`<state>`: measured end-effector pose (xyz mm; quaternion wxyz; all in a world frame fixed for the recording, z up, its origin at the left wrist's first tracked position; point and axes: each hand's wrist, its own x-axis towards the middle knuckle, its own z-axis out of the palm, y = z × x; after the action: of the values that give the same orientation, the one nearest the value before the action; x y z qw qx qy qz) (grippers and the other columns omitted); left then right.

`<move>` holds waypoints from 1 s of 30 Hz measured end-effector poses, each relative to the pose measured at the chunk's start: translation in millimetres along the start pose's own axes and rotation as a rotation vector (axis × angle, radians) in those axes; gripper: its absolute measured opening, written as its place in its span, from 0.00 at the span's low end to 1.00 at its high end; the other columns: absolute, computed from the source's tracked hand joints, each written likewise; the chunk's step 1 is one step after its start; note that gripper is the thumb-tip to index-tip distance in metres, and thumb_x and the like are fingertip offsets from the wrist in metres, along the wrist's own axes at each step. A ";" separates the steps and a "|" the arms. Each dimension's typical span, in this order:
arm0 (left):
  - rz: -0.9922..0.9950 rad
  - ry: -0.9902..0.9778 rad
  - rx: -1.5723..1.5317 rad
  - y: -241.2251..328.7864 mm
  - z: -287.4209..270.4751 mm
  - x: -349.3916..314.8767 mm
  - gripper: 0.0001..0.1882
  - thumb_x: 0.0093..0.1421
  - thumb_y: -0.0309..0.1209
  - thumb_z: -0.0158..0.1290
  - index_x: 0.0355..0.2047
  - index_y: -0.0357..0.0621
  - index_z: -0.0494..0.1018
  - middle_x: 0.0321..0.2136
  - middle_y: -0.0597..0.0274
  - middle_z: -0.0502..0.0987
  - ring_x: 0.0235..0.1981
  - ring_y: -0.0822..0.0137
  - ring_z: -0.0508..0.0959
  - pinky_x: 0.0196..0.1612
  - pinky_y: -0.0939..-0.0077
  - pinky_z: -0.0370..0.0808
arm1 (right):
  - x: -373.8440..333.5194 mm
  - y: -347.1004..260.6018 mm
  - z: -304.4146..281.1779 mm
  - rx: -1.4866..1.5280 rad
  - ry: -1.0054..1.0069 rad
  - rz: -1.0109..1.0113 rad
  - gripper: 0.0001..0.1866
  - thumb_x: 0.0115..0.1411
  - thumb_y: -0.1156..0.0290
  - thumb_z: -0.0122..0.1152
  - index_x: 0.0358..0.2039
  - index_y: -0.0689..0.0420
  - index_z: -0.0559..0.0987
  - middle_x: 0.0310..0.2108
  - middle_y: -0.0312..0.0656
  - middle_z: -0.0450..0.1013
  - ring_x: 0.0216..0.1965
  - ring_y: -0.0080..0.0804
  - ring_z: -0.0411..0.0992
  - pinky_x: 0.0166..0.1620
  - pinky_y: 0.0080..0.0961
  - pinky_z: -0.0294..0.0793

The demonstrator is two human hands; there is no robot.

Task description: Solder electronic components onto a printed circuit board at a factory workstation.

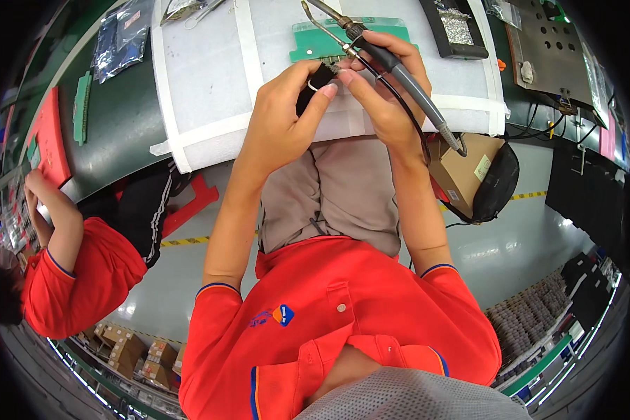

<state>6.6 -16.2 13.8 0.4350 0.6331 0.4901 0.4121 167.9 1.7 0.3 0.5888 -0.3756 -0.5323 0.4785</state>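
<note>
Bare white mat [203,70] left of green board [315,38]; right blocked by black tray [455,31], metal fixture [549,49].

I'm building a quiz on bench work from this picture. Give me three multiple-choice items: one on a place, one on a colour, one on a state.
1. Where does the green circuit board lie?
A. on the white mat
B. on the floor
C. in the cardboard box

2. What colour is the person's shirt?
A. blue
B. red
C. white

3. How is the soldering iron held?
A. lying loose on the bench
B. gripped in the right hand
C. hung on a stand

Answers: 1 A, the board rests on the white mat. 2 B, the shirt is red. 3 B, the right hand wraps its handle, while the left hand pinches a small black part.
</note>
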 end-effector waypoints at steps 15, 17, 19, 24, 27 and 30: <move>-0.034 0.121 -0.144 -6.4 4.1 -2.0 0.07 0.60 0.27 0.55 0.33 0.35 0.71 0.18 0.70 0.69 0.19 0.83 0.63 0.21 0.83 0.59 | 1.8 3.5 -0.8 0.025 -0.053 -0.023 0.27 0.52 0.89 0.62 0.53 0.65 0.67 0.36 0.43 0.73 0.39 0.25 0.73 0.43 0.23 0.74; -0.035 0.128 -0.132 -8.5 4.3 -2.6 0.07 0.61 0.27 0.55 0.33 0.36 0.71 0.17 0.72 0.69 0.18 0.84 0.62 0.20 0.84 0.58 | 3.2 1.9 1.3 0.015 -0.051 -0.035 0.27 0.52 0.89 0.62 0.53 0.65 0.67 0.36 0.43 0.73 0.39 0.25 0.73 0.43 0.23 0.74; -0.037 0.133 -0.140 -6.9 4.8 -2.1 0.07 0.61 0.27 0.55 0.32 0.36 0.71 0.17 0.73 0.68 0.18 0.84 0.62 0.20 0.84 0.57 | 3.0 1.5 1.0 0.004 -0.049 -0.047 0.27 0.52 0.89 0.61 0.53 0.65 0.67 0.36 0.42 0.73 0.39 0.25 0.73 0.43 0.23 0.74; -0.080 0.078 -0.137 -6.4 2.8 -3.5 0.06 0.64 0.27 0.53 0.35 0.36 0.70 0.22 0.72 0.69 0.21 0.84 0.63 0.22 0.87 0.59 | 3.4 4.7 -3.4 -0.055 -0.113 -0.104 0.27 0.53 0.88 0.62 0.54 0.64 0.67 0.37 0.42 0.73 0.38 0.24 0.72 0.42 0.21 0.73; -0.064 0.093 -0.125 -6.9 2.5 -3.9 0.06 0.64 0.27 0.53 0.35 0.36 0.70 0.22 0.72 0.69 0.20 0.84 0.63 0.21 0.86 0.59 | 4.8 -21.8 6.3 -0.026 -0.026 0.033 0.22 0.54 0.83 0.63 0.50 0.63 0.71 0.34 0.36 0.72 0.35 0.18 0.71 0.39 0.14 0.70; -0.068 0.100 -0.155 -8.8 3.7 -3.0 0.06 0.64 0.27 0.54 0.36 0.36 0.71 0.22 0.71 0.70 0.20 0.83 0.63 0.21 0.86 0.59 | 4.4 -22.4 2.1 -0.112 -0.039 0.012 0.23 0.55 0.82 0.63 0.52 0.63 0.71 0.36 0.38 0.73 0.35 0.19 0.71 0.41 0.14 0.71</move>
<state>7.2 -18.4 4.0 0.4715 0.5593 0.4989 0.4647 169.4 -0.1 23.1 0.5534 -0.4018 -0.5674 0.4587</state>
